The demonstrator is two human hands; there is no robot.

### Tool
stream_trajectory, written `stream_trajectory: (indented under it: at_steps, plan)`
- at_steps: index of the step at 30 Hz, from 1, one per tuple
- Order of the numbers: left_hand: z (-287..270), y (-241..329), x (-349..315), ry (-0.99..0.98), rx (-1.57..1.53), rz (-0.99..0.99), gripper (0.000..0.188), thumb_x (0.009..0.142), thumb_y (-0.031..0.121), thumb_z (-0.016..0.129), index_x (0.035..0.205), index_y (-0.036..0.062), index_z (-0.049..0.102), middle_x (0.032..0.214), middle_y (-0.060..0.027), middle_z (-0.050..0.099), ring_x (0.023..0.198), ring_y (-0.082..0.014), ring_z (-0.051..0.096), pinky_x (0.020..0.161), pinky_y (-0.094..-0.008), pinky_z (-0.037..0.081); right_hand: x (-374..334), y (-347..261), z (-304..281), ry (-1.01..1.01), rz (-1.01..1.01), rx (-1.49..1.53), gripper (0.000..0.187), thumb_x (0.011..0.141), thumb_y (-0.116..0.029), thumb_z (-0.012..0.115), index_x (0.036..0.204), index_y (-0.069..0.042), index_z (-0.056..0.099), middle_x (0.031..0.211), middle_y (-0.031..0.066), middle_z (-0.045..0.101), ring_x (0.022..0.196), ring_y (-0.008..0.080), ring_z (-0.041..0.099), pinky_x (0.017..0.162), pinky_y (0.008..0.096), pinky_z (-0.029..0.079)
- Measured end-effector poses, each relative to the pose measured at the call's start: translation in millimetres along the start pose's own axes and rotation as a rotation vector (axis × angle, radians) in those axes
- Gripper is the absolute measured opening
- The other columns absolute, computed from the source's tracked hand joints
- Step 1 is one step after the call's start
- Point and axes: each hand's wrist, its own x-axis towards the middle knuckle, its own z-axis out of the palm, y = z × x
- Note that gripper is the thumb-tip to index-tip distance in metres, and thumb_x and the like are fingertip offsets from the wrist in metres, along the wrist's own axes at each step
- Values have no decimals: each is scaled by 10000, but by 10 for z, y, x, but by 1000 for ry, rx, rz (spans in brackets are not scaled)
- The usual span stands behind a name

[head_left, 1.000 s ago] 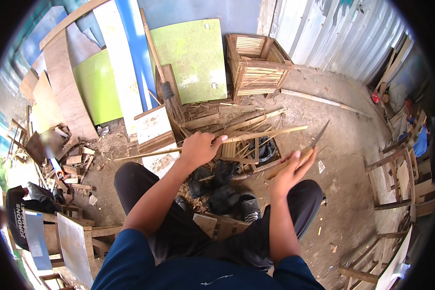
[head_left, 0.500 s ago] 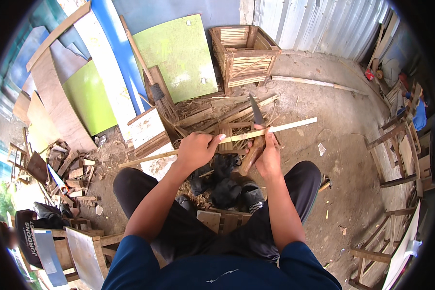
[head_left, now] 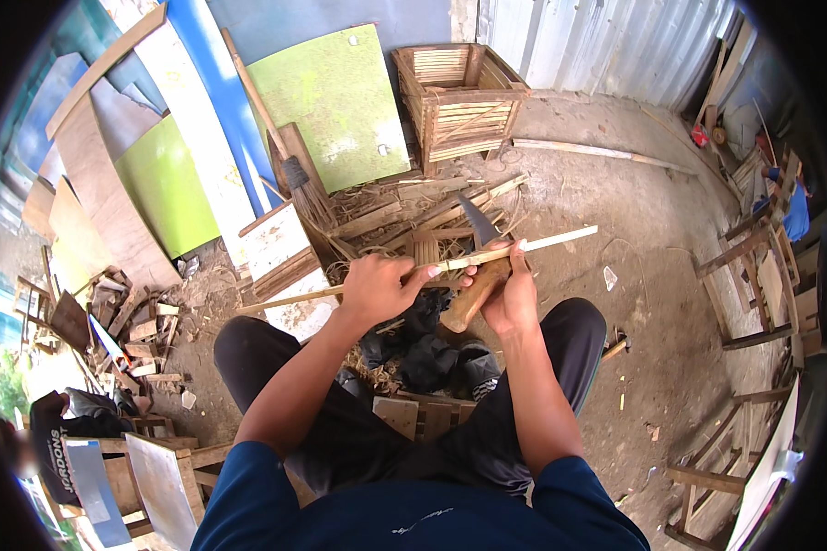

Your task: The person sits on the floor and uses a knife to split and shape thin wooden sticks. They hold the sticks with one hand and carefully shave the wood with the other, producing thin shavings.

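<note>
A long, thin bamboo strip [head_left: 560, 237] lies slantwise across the space in front of my knees. My left hand [head_left: 377, 289] is closed round its middle, thumb pressed along it toward the right. In my right hand [head_left: 513, 308] is a knife with a thick wooden handle [head_left: 476, 298]; its dark blade [head_left: 479, 223] points up and away, tilted left. My right thumb lies over the strip, which crosses the knife near the base of the blade. The exact contact of edge and strip is hidden by my fingers.
Beyond my hands lie loose wood strips [head_left: 377, 223] and shavings, with a broom [head_left: 303, 184] and a slatted wooden crate [head_left: 469, 119] behind. Scrap wood [head_left: 143, 321] is heaped at left. A hammer [head_left: 618, 346] lies by my right knee; wooden frames [head_left: 753, 266] stand at far right.
My left hand has shifted slightly right along the strip, toward the knife. The knife has turned, its blade tip swinging left and its handle end moving a little left.
</note>
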Motion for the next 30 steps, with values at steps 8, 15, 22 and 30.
stream_trajectory:
  at_steps: [8,15,22,30]
  plan:
    - [115,-80,79,8,-34,27,578,948,485,700,584,46,604,515,-161,528,512,-406,572,485,-472,448,32,15,-38,-7,-171,-205,258,1098,-326,511,1057,-72,537,901,118,619,749,244,626,669,399,559]
    - [190,-63,99,-51,-4,-1,576,951,500,687,600,47,631,552,-165,571,554,-415,593,515,-489,466,31,155,-138,64,-507,-525,85,1014,-91,665,1024,-36,601,1002,106,682,760,167,654,678,308,572]
    - [210,-15,179,-114,-34,-110,646,965,548,644,615,5,631,591,-197,584,633,-442,617,578,-510,481,8,287,-104,-12,-789,-637,66,1020,-59,646,1026,-12,600,1062,114,667,781,138,634,697,298,555]
    - [240,-43,206,-228,-237,-148,666,991,493,647,638,-68,579,579,-244,504,569,-456,500,549,-483,414,57,136,-81,92,-435,-153,94,1041,-133,616,1027,-58,561,920,116,660,757,233,657,654,380,566]
